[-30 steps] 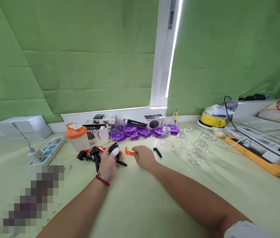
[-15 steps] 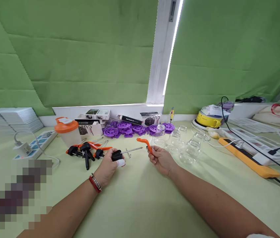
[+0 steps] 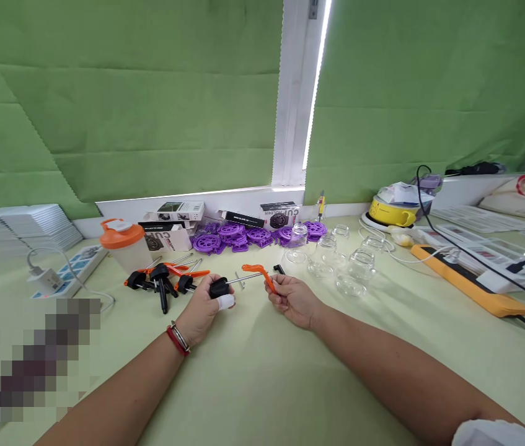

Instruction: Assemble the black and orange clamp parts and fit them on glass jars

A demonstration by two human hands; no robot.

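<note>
Hands have drawn together above the counter (image 3: 262, 371): left hand (image 3: 201, 310) grips the black knob (image 3: 219, 287) of a metal rod (image 3: 243, 280), right hand (image 3: 292, 298) now brings the pinched orange lever (image 3: 258, 272) against its tip.

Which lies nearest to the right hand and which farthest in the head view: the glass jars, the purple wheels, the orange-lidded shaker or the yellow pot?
From the right hand:
1. Glass jars, just beyond it, to the right.
2. Purple wheels, farther back, slightly left.
3. Orange-lidded shaker at back left and yellow pot at back right: too close to call.
</note>
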